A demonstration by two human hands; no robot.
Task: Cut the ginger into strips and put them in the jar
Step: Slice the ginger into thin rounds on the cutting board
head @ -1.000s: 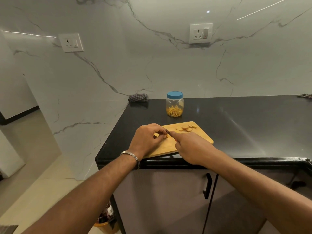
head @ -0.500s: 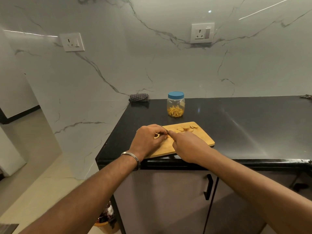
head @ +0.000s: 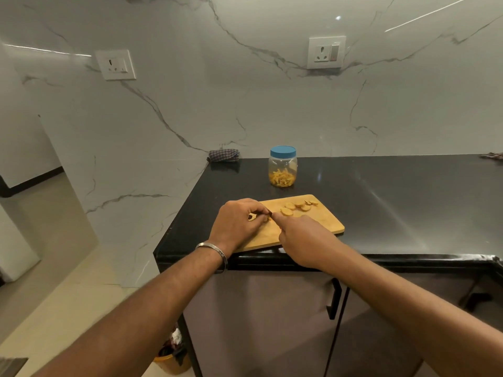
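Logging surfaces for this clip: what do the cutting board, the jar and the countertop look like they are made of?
Cutting board: looks like wood or bamboo, pale tan with a matte face. Jar: see-through body showing the ginger strips inside, plastic or glass, cannot tell which; its blue lid looks like plastic. Countertop: black polished stone, probably granite, going by its mirror-like glare.

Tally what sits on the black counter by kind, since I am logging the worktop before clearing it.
Light wooden cutting board: 1
Clear plastic jar with blue lid: 1
Dark checked folded cloths: 2, the second only partly in view
Total: 4, not counting the loose ginger slices on the board.
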